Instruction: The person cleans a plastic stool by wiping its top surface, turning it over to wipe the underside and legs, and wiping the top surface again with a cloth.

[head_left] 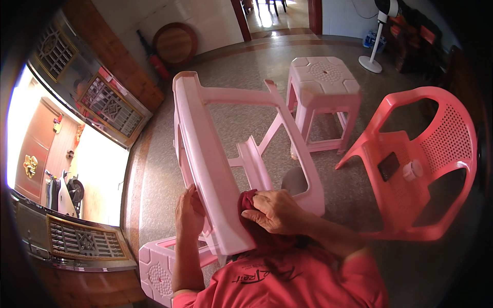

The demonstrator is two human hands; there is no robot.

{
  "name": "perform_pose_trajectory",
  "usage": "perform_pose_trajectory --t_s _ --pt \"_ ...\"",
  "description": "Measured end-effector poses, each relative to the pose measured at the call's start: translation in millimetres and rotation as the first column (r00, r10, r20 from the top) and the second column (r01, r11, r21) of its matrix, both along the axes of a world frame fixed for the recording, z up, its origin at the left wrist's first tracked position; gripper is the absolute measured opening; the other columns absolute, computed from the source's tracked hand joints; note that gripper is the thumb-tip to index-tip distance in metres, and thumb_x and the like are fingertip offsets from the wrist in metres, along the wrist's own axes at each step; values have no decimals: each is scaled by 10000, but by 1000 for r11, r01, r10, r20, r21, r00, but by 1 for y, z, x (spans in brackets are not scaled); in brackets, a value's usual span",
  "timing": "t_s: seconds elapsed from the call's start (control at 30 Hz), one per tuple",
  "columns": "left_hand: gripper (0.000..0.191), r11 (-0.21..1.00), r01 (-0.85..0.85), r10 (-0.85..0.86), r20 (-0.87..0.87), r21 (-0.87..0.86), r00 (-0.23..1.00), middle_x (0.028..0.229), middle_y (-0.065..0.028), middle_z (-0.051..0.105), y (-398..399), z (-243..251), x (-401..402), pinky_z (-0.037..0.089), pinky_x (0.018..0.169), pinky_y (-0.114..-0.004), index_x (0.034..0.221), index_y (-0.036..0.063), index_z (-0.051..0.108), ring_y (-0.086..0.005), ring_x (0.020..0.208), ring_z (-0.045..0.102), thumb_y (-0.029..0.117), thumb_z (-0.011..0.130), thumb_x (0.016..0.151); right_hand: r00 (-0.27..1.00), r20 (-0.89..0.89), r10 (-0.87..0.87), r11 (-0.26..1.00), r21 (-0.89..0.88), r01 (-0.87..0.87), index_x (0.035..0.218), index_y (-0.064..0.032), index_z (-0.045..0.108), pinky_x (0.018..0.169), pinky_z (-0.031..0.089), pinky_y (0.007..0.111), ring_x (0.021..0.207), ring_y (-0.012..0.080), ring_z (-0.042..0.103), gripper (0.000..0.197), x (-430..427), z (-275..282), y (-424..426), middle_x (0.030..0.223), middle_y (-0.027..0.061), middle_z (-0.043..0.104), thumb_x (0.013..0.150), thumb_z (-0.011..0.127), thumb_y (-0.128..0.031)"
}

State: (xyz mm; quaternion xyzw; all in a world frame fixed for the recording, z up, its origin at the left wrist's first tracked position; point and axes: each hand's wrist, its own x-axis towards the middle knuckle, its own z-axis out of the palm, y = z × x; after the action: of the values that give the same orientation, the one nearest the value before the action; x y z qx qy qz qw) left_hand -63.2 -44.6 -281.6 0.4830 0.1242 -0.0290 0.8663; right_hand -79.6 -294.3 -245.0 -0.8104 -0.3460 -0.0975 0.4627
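A pink plastic stool lies tilted across my lap, one leg pointing away from me and its open frame to the right. My left hand rests against the left edge of that leg near its lower end; its fingertips are partly hidden behind the plastic, so its grip cannot be told. My right hand is closed on a dark red cloth, which touches the right side of the leg. The cloth hangs down towards my red shirt.
A pink stool stands upright ahead. Another pink stool is at lower left. To the right, a red plastic armchair holds a phone and a small round container. A white fan stands farther back. An open doorway lies left.
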Motion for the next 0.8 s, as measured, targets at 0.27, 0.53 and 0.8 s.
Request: perform_pose_trajectory --t_s 0.27,0.53,0.8 --pt "329 973 97 -102 -15 -210 995 940 -133 602 -54 49 -3 500 754 -365 1065 -16 505 -236 846 600 265 435 909 999 -13 -38 998 52 38 670 8 505 552 397 429 608 375 505 306 4 -3 -5 655 183 515 836 546 -246" --pt "387 996 -20 18 -21 -85 1000 986 -156 583 -50 50 -17 525 727 -344 1114 -22 469 -237 838 602 308 409 921 801 -589 109 492 732 471 863 -36 593 514 479 247 599 118 578 270 57 10 -42 685 24 589 902 476 -276" --pt "452 975 30 -15 70 -222 997 1003 -152 579 -46 56 -29 521 720 -356 1126 -28 457 -237 853 598 368 386 920 984 -112 138 180 980 86 1192 -61 448 782 459 310 926 160 541 442 70 79 -72 1065 50 542 877 491 -369"
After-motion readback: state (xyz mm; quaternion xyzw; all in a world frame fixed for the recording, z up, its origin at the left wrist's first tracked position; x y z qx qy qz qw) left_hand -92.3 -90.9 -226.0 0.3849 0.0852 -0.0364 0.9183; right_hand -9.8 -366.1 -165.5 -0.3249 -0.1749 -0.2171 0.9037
